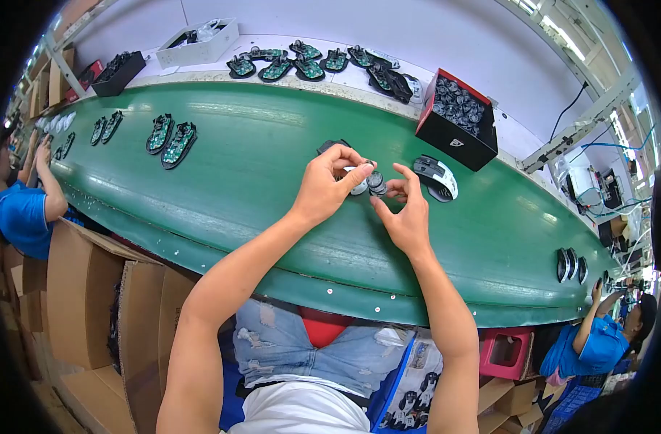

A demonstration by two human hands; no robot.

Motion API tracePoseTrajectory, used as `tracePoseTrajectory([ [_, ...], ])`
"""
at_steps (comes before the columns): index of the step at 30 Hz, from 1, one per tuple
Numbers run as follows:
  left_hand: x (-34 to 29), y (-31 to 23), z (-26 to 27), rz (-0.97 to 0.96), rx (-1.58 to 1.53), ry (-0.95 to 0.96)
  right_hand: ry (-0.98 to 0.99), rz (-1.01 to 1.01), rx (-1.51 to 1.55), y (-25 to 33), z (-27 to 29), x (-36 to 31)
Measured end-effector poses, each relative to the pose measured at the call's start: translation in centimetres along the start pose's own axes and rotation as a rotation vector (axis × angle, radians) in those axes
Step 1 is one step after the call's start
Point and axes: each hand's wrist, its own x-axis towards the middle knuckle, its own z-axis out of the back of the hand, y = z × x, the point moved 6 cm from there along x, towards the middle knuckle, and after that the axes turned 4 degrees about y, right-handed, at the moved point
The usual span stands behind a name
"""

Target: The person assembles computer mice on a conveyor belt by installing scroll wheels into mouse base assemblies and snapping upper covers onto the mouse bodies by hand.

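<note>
From where I stand, a small dark-grey round part [376, 184] sits between both hands' fingertips, nearer the person than the open black box with red inner walls [476, 153] and left of it. The left hand [329, 184] curls over it, the right hand [406, 213] cups it loosely; I can't tell which bears it. I'd pinch its rim lightly, low over the smooth green belt [236, 181]. Left of the box, green-and-black circuit-board pieces [309, 69] line a pale ledge [214, 81]; farther left works someone in blue [26, 213].

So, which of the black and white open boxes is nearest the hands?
The red-lined black rectangular box heaped with small dark parts; the white rectangular box and smaller black rectangular box stand farther left.
</note>
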Motion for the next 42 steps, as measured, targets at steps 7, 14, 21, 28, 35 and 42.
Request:
tracePoseTrajectory([
  [7, 0.1, 0.0, 0.4, -0.008, 0.033, 0.010, -0.012, 0.003, 0.024, 0.1, -0.7, 0.2],
  [14, 0.1, -0.2, 0.0, 0.012, 0.035, 0.043, -0.011, 0.009, 0.007, 0.4, -0.5, 0.3],
  [21, -0.3, -0.8, 0.3, -0.022, 0.026, 0.080, 0.006, 0.023, 0.065, 0.2, -1.4, 0.3],
  [28, 0.1, 0.0, -2.6, 0.021, 0.003, 0.191, 0.026, -0.025, 0.131, -0.3, 0.3, -0.2],
  [35, -1.9, -0.2, 0.6, -0.059, 0.439, 0.133, 0.000, 0.121, 0.323, 0.7, -3.7, 0.3],
  [42, -2.0, 0.1, -2.4, -0.133, 0.460, 0.147, -0.079, 0.234, 0.093, 0.9, -1.9, -0.6],
])
